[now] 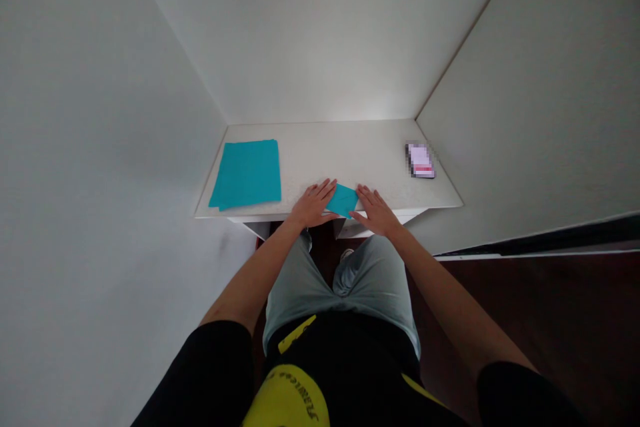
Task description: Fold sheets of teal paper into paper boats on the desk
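Left grip (313, 203), right grip (375, 211), teal paper (342, 200) between

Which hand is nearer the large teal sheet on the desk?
Left. The left hand rests to the right of the large teal sheet, apart from it; the right hand lies farther right, on the far side of the small teal paper.

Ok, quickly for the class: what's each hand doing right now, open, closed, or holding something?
Left hand: open, flat, fingertips against a small teal paper square.
Right hand: open, flat, fingertips against the same square.
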Demonstrator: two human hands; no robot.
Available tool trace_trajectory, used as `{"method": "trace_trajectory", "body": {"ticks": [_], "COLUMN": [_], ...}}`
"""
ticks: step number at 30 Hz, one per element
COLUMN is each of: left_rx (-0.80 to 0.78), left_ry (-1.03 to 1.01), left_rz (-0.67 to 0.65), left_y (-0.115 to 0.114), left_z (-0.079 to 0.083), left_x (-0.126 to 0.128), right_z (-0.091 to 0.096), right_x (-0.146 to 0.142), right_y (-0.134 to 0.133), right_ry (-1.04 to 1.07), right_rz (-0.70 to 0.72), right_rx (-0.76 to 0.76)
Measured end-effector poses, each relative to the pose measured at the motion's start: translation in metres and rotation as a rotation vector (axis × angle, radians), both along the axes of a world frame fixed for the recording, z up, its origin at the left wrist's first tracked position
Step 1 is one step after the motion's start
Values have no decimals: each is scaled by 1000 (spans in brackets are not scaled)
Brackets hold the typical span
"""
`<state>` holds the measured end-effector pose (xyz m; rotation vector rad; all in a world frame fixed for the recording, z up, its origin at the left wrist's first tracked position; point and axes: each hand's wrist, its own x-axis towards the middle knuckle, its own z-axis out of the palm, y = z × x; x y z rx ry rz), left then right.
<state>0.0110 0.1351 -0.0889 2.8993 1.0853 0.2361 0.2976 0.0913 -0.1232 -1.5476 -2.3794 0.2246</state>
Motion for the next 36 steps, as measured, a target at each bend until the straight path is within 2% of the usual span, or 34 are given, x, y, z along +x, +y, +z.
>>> {"method": "trace_trajectory", "body": {"ticks": [3, 7, 10, 13, 17, 20, 24, 28, 33, 36], "left_rx": [-33, -122, -208, -332, -518, -618, -714, -604, -350, -237], "left_ry": [-37, -214, -458, -685, -882, -1015, -1196, -1088, -689, -525], "left_rz": [-91, -79, 32, 192, 382, 444, 458, 450, 319, 237], "left_y": [1, 5, 10, 16, 22, 27, 32, 31, 24, 20], "left_z": [-3, -9, -12, -11, -10, -11, -16, -20, -17, -15], "left_x": [-4, -5, -5, -7, -11, -11, -9, -8, -4, -3], "right_z": [0, 6, 15, 25, 33, 33, 23, 10, 3, 5], "right_x": [5, 6, -2, -15, -26, -29, -29, -23, -10, -5], "right_y": [-1, -1, 5, 18, 39, 53, 66, 68, 61, 54], "right_ry": [8, 67, 119, 280, 551, 670, 829, 734, 457, 329], "right_rz": [37, 33, 39, 56, -62, -123, -130, -167, -149, -90], "right_rx": [-5, -2, 0, -31, -106, -134, -193, -175, 5, 50]}}
